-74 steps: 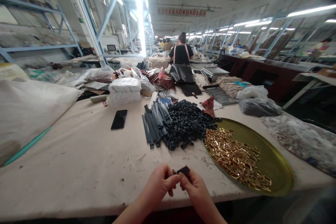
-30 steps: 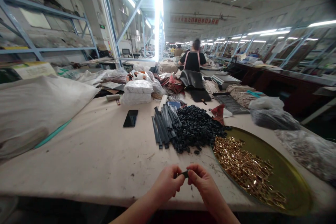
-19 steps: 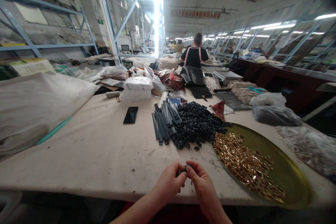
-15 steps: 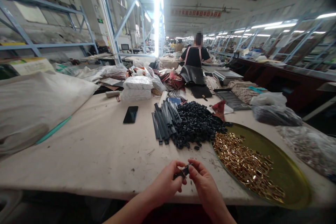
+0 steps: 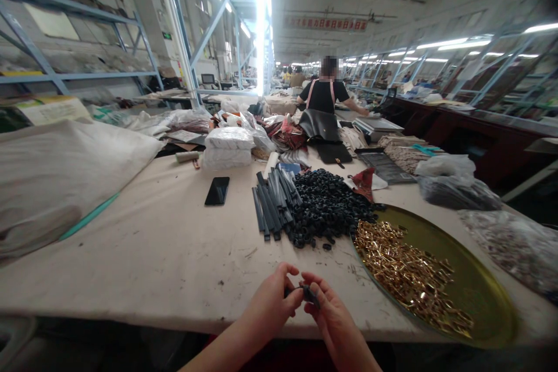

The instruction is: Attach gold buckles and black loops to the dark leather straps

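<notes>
Just above the table's front edge, both hands meet over a small black strap point(image 5: 310, 296), largely covered by the fingers. My left hand point(image 5: 272, 296) is closed, its thumb and fingers pinching the strap's left part. My right hand point(image 5: 332, 309) pinches the other end between thumb and fingertips. Beyond the hands lie long black strips point(image 5: 272, 203) in a loose stack, beside a heap of small black loops point(image 5: 326, 200). To the right, gold-coloured metal buckles point(image 5: 405, 273) are piled in a yellowish round tray point(image 5: 490, 296).
A phone point(image 5: 217, 191) lies on the cream-covered table point(image 5: 165, 256). White plastic-wrapped packs point(image 5: 229, 147) and a black leather piece point(image 5: 333, 153) are farther back. Plastic bags point(image 5: 457, 183) line the right side, a pale sheet point(image 5: 65, 180) the left. A person point(image 5: 325, 90) works beyond the table.
My hands have shifted slightly left and turned, so the strap now sits lower and more hidden in the fingers. The person beyond has stretched an arm out to the right.
</notes>
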A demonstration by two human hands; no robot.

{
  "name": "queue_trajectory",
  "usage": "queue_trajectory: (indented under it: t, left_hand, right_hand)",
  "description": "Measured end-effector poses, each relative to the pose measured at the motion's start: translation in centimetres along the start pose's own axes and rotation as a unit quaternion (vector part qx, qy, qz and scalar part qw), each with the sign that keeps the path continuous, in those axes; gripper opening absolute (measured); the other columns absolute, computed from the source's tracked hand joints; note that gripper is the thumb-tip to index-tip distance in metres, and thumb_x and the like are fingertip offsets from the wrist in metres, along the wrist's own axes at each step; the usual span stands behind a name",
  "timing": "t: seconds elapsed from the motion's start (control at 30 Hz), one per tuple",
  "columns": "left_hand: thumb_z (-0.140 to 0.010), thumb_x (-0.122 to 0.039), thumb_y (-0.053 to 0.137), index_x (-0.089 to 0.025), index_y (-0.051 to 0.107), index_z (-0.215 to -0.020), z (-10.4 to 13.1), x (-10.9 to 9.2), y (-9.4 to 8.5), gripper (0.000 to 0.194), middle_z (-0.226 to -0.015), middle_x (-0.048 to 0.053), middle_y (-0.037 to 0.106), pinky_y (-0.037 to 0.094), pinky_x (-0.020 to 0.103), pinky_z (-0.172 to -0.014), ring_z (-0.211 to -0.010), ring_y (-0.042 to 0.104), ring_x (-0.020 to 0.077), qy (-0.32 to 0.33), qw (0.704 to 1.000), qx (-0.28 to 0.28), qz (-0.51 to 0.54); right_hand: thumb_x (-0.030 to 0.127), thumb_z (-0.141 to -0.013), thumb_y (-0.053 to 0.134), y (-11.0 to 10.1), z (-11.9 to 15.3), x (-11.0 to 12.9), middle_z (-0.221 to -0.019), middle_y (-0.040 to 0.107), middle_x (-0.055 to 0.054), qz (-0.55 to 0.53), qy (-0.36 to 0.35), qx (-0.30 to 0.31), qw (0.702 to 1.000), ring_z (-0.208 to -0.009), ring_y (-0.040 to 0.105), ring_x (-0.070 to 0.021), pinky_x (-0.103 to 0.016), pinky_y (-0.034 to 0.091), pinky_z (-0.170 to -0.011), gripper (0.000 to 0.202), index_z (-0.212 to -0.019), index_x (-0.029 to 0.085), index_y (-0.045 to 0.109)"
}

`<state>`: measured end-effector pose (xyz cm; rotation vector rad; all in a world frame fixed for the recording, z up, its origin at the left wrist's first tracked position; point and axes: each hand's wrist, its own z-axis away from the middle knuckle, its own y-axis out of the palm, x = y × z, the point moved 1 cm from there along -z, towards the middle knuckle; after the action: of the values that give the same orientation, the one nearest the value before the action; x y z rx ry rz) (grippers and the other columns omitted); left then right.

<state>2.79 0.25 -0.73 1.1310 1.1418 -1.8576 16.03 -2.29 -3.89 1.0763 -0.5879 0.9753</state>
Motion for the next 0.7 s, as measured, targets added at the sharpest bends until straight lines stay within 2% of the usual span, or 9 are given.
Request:
queue_trajectory:
  t: [0.13, 0.23, 0.33, 0.43, 0.53, 0.7]
  left_hand:
    - [-0.071, -0.037, 0.054, -0.019, 0.051, -0.094, 0.2, 0.1, -0.7, 0.029, -0.064, -0.002, 0.058, 0.033, 0.022, -0.052, -0.058, 0.052, 0.0131, 0.0, 0.991, -0.029, -0.133]
    - [-0.071, -0.04, 0.054, -0.018, 0.055, -0.082, 0.3, 0.2, -1.0, 0.024, -0.069, 0.0, 0.061, 0.033, 0.022, -0.054, -0.063, 0.053, 0.0143, -0.008, 0.987, -0.03, -0.158]
    - [-0.071, -0.038, 0.054, -0.018, 0.057, -0.074, 0.3, 0.1, -1.1, 0.021, -0.073, 0.001, 0.063, 0.034, 0.022, -0.057, -0.068, 0.054, 0.0143, -0.004, 0.986, -0.037, -0.16]
    - [-0.071, -0.038, 0.053, -0.018, 0.057, -0.073, 0.2, 0.1, -1.1, 0.021, -0.072, 0.001, 0.063, 0.033, 0.022, -0.057, -0.067, 0.054, 0.0142, -0.007, 0.984, -0.044, -0.173]
    - [-0.072, -0.039, 0.052, -0.017, 0.058, -0.074, 0.2, 0.2, -0.8, 0.023, -0.071, 0.001, 0.063, 0.032, 0.023, -0.055, -0.065, 0.053, 0.0145, -0.006, 0.981, -0.046, -0.186]
    - [-0.071, -0.038, 0.054, -0.018, 0.061, -0.078, 0.4, 0.2, -0.6, 0.023, -0.076, 0.002, 0.065, 0.035, 0.023, -0.058, -0.069, 0.055, 0.0158, -0.006, 0.992, 0.004, -0.129]
  right_hand:
    - [0.038, -0.067, 0.068, 0.1, 0.4, -0.6, -0.066, 0.058, 0.002, -0.088, 0.109, 0.105, 0.985, -0.06, 0.05, -0.009, -0.022, 0.038, -0.059, 0.024, -0.079, 0.018, 0.064]
    - [0.034, -0.069, 0.068, 0.0, 0.6, -0.8, -0.07, 0.059, 0.002, -0.124, 0.129, 0.148, 0.973, -0.063, 0.05, -0.0086, -0.022, 0.038, -0.061, 0.021, -0.082, 0.018, 0.063]
    - [0.031, -0.069, 0.068, 0.0, 0.5, -0.7, -0.077, 0.06, 0.001, -0.11, 0.12, 0.149, 0.975, -0.067, 0.051, -0.0085, -0.02, 0.038, -0.06, 0.022, -0.086, 0.019, 0.061]
    - [0.029, -0.069, 0.068, 0.2, 0.4, -0.3, -0.076, 0.059, 0.002, -0.094, 0.106, 0.137, 0.98, -0.064, 0.05, -0.0079, -0.019, 0.038, -0.057, 0.021, -0.086, 0.019, 0.061]
    - [0.03, -0.068, 0.069, 0.6, 0.7, 0.1, -0.077, 0.059, 0.001, -0.094, 0.123, 0.141, 0.978, -0.064, 0.051, -0.0089, -0.019, 0.039, -0.056, 0.022, -0.086, 0.019, 0.061]
    - [0.032, -0.064, 0.071, 0.5, 1.2, 0.5, -0.071, 0.059, 0.001, -0.09, 0.127, 0.126, 0.98, -0.065, 0.052, -0.0108, -0.021, 0.04, -0.06, 0.019, -0.073, 0.018, 0.061]
